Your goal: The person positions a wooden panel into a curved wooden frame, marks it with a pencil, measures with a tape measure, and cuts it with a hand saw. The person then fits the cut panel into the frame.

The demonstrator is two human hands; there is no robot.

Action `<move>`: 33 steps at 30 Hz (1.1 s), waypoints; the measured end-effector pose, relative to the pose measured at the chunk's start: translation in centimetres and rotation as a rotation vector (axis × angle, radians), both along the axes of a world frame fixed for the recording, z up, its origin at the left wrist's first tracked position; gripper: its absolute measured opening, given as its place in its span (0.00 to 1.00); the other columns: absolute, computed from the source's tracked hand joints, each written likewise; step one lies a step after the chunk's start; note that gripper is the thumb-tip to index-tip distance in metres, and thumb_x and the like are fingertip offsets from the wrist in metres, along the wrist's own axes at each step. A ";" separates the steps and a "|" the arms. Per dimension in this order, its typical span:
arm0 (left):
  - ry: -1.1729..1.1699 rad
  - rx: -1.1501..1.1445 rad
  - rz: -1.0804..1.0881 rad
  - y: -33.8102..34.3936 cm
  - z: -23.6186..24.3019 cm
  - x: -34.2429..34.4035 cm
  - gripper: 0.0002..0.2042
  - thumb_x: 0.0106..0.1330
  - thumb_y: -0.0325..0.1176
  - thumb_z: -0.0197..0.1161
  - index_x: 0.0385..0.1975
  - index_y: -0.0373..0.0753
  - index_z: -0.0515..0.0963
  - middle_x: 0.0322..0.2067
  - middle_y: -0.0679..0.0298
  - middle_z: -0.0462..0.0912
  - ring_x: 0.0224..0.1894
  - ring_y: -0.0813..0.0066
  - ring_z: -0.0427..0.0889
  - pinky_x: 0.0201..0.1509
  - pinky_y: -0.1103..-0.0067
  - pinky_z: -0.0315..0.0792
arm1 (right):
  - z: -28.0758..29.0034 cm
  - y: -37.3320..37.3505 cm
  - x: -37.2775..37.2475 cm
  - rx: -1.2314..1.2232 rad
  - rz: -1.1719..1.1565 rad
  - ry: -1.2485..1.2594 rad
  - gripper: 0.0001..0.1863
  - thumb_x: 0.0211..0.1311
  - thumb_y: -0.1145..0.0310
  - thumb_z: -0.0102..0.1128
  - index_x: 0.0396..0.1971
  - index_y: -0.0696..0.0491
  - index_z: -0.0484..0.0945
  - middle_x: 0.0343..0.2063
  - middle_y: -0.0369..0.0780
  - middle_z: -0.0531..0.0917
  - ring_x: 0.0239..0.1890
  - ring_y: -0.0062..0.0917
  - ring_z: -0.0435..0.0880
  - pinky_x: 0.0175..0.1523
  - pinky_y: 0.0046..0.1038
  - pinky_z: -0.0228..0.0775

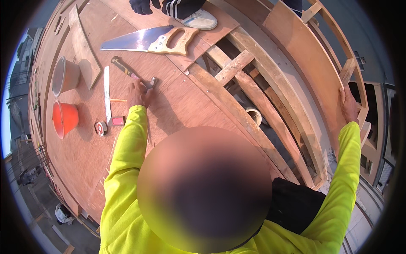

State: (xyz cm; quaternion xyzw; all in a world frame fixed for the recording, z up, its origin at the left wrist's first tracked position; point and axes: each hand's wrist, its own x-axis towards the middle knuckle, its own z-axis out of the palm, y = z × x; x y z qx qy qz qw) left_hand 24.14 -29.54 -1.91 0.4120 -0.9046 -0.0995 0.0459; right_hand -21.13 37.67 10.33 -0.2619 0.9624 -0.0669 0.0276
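Note:
My left hand [138, 94] is on the plywood deck [169, 101], its fingers closed round the neck of a hammer [123, 67] close to the metal head. The hammer's dark handle points away to the far left. Beside this hand lie a yellow pencil [118, 100], a white strip [107, 89], a small pink-and-black item [118, 121] and a tape measure [100, 128]. Out to the right, my right hand [349, 105] grips the edge of a long plywood panel [302, 55] with timber framing behind it. Its fingertips are partly hidden.
A handsaw [148, 39] lies at the far side. Two buckets, one grey [66, 76] and one orange [65, 119], stand left near a loose board [82, 48]. Open gaps show between timber joists [270, 103]. Another person's shoe [201, 19] and dark-gloved hand [141, 6] are at the top.

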 end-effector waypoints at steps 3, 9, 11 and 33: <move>-0.117 -0.033 -0.052 0.5 -1.2 -1.7 0.24 0.57 0.41 0.68 0.54 0.47 0.74 0.47 0.51 0.79 0.50 0.47 0.76 0.54 0.58 0.71 | -3.1 0.4 -0.5 0.056 0.083 -0.018 0.16 0.77 0.57 0.48 0.38 0.56 0.70 0.35 0.58 0.79 0.42 0.59 0.77 0.42 0.52 0.66; -0.073 -0.347 -0.212 1.4 -0.7 -1.5 0.18 0.58 0.37 0.62 0.50 0.48 0.77 0.36 0.55 0.77 0.43 0.49 0.76 0.47 0.57 0.70 | -7.2 -1.0 -0.4 0.262 0.066 -0.236 0.16 0.76 0.58 0.50 0.43 0.57 0.72 0.33 0.57 0.81 0.38 0.60 0.79 0.42 0.53 0.69; 0.053 -0.364 -0.226 1.8 0.7 -1.3 0.16 0.59 0.36 0.60 0.48 0.46 0.78 0.33 0.55 0.76 0.41 0.50 0.76 0.44 0.58 0.70 | -7.7 -2.7 0.1 0.338 0.051 -0.206 0.16 0.75 0.59 0.52 0.47 0.57 0.74 0.35 0.57 0.82 0.40 0.59 0.81 0.43 0.52 0.71; 0.790 1.004 0.042 13.9 5.9 -9.9 0.17 0.74 0.45 0.56 0.40 0.35 0.80 0.28 0.63 0.78 0.30 0.72 0.77 0.33 0.74 0.73 | -3.3 -26.6 25.1 -0.577 0.295 -0.781 0.25 0.64 0.66 0.64 0.56 0.59 0.67 0.32 0.39 0.80 0.29 0.27 0.81 0.35 0.33 0.74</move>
